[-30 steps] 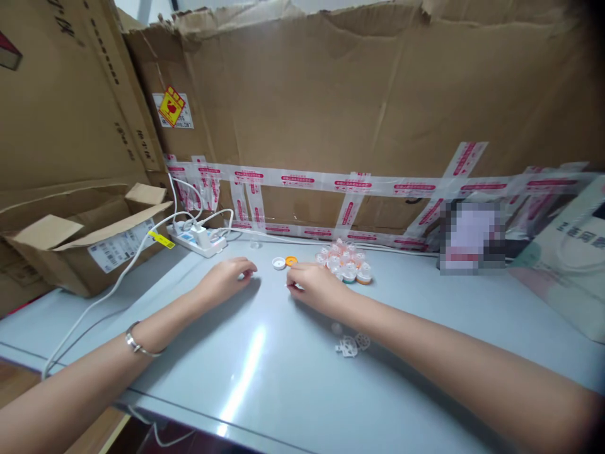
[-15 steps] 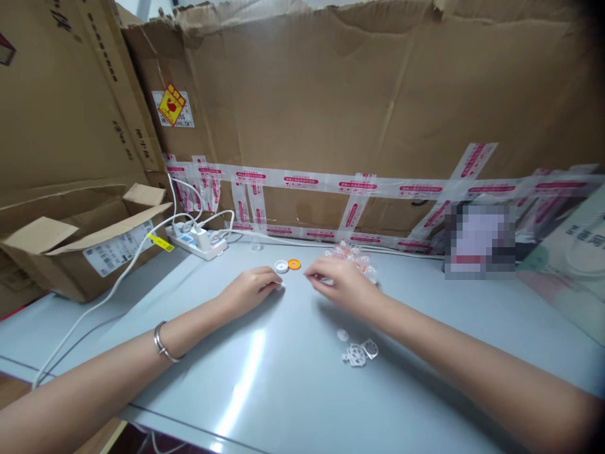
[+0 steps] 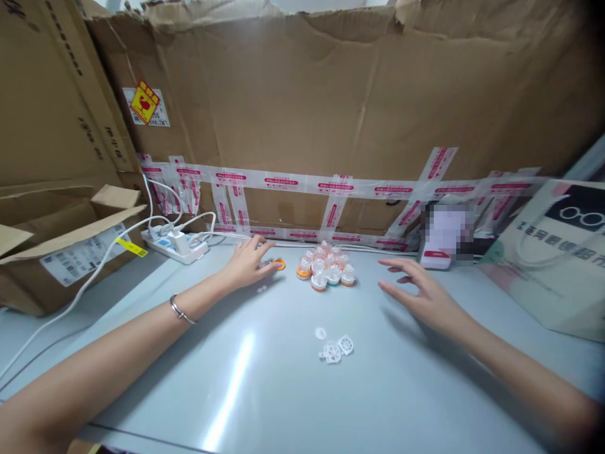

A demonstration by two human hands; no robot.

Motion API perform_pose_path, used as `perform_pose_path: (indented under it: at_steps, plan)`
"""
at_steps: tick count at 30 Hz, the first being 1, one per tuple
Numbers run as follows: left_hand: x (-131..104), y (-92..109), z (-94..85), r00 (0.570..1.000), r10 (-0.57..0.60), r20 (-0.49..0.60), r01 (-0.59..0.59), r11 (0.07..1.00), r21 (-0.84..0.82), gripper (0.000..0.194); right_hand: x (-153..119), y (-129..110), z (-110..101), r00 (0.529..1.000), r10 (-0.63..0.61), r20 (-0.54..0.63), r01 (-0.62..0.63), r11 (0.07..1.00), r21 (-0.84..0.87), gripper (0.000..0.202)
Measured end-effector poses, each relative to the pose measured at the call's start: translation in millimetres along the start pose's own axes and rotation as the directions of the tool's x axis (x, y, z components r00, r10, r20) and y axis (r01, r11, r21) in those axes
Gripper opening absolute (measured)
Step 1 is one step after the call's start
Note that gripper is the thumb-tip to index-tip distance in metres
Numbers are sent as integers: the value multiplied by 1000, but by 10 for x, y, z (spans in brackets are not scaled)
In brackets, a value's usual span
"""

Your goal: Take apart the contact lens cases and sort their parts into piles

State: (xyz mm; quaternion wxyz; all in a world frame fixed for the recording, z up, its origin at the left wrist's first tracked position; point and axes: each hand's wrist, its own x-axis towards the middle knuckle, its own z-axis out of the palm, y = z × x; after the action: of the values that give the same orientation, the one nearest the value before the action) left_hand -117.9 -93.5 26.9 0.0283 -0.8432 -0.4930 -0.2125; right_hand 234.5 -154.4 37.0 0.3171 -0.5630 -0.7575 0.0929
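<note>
Cardboard walls back our pale tabletop (image 3: 265,391). Our left hand (image 3: 248,260) rests fingertips on an orange cap (image 3: 280,263), grip loosely curled; our right hand (image 3: 420,296) hovers spread, empty, beside clustered small capped vials (image 3: 327,271).

Orange ring (image 3: 280,263), pale grey table (image 3: 265,391), red-printed white tape (image 3: 283,181), brown cardboard (image 3: 302,101)

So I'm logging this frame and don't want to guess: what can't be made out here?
All in the head view:
- White cap: hidden under the left hand; only the orange ring peeks out beside its fingers.
- Left grip: fingers curl downward, so whether it holds anything is unclear.
- Pixelated object: blurred out.
- White bits: too small to identify.
- Open box: cut off by the left edge.
</note>
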Motion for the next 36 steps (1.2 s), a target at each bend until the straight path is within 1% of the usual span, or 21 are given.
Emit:
perform_pose_path:
  at_steps: [1,2,3,5,7,9,11,14,17,19,21,23,26,29,32,36]
  plan:
    - [17,68,-15,999,-2,-37,2,1000,12,57,31,32,50,1000,-11,28,11,1000,-2,55]
    - [39,139,-24,999,12,-48,-12,1000,-9,60,80,49,110,998,-34,61,34,999,0,65]
    - [67,211,-24,999,41,-30,-43,997,-61,64,147,54,176,994,-66,89,66,998,5,74]
    - [146,344,16,990,121,71,-102,968,-227,78,319,44,315,980,-142,138,138,990,34,87]
    - [255,446,110,966,183,183,-100,916,-389,99,511,35,442,960,-225,169,208,972,111,96]
    - [382,506,233,944,212,252,-59,862,-503,117,676,44,543,946,-256,197,218,956,196,105]
    - [509,531,348,938,215,271,-19,813,-581,126,786,71,613,939,-250,236,180,942,284,110]
    - [658,529,467,941,214,262,5,765,-644,125,856,110,674,923,-264,281,140,908,394,104]
    - [738,517,537,938,261,230,-51,756,-652,117,870,128,705,914,-281,294,133,890,437,93]
    - [759,516,571,934,290,207,-86,747,-660,115,867,134,719,920,-272,283,124,886,447,91]
    - [764,526,594,936,292,195,-92,740,-667,115,854,142,730,924,-279,263,132,875,465,91]
    - [756,542,601,940,275,204,-79,754,-652,115,833,147,737,926,-293,240,151,867,475,95]
    - [743,554,584,947,249,204,-78,792,-606,121,804,143,737,937,-289,196,176,876,450,110]
    - [755,530,561,942,276,189,-112,791,-601,129,812,141,731,939,-298,173,200,881,429,122]
    - [802,480,551,924,314,217,-97,743,-662,132,865,162,740,921,-339,190,223,861,457,121]
    - [876,441,594,888,386,250,-36,602,-798,123,938,205,767,899,-377,222,233,843,485,113]
